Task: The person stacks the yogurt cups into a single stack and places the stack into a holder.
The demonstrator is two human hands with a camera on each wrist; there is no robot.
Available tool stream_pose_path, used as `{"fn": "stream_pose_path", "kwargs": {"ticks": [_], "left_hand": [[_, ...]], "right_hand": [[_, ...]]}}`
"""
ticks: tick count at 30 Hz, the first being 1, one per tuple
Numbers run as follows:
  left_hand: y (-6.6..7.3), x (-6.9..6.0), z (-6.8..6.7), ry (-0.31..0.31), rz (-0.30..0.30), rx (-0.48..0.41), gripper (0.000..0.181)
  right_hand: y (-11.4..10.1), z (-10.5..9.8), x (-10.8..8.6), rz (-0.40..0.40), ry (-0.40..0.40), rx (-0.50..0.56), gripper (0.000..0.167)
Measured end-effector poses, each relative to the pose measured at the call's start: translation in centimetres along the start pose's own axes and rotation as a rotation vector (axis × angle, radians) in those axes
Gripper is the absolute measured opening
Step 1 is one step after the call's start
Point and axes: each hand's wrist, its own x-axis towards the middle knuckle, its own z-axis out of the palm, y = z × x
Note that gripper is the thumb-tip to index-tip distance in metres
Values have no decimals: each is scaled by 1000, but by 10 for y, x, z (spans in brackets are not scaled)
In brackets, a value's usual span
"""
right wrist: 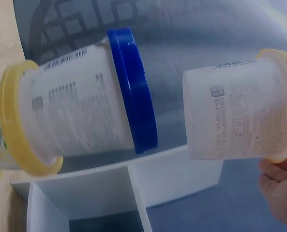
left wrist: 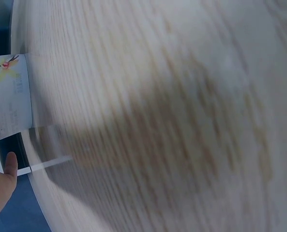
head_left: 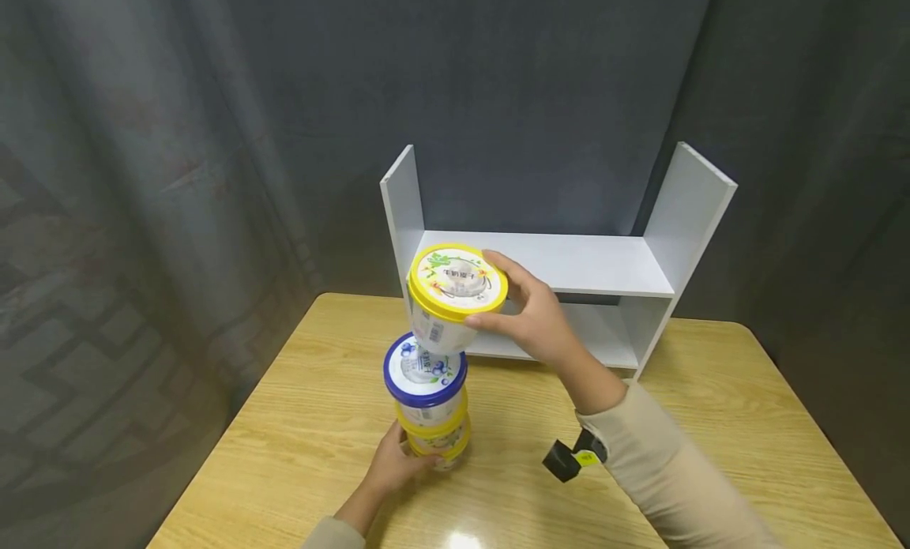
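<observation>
My right hand (head_left: 529, 312) grips a white tub with a yellow lid (head_left: 458, 280) by its rim, thumb on the near side. That tub hangs just above a stack; a gap shows under it in the right wrist view. Topping the stack is a blue-lidded tub (right wrist: 85, 101) with blueberries on its lid (head_left: 424, 369). Beneath it stand yellow-lidded tubs (head_left: 441, 438). Low on the stack, my left hand (head_left: 394, 464) holds the bottom tub, thumb in front and fingers at its left side. The left wrist view catches only part of this hand (left wrist: 0, 186) beside a white tub (left wrist: 8, 99).
Behind the stack stands a white shelf unit (head_left: 547, 261) with two upright sides and two levels. All this is on a wooden table (head_left: 298, 423) with rounded far corners. Dark grey curtains (head_left: 498, 99) hang around it. A black wrist camera (head_left: 562, 460) juts from my right sleeve.
</observation>
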Motion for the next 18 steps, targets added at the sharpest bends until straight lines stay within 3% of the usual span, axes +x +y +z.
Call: {"fn": "stream_pose_path", "kwargs": {"ticks": [3,10,18], "left_hand": [[4,0,-1,3,-3,-11,62],[-25,7,1,11,-12,15,66],[-26,9,1,-8,-10,10,68]], "right_hand": [[-1,7,0,22,-21,-15,82],[-2,18,0,40,-72,-67,82],[1,25,1,57,-102,-149,82]]}}
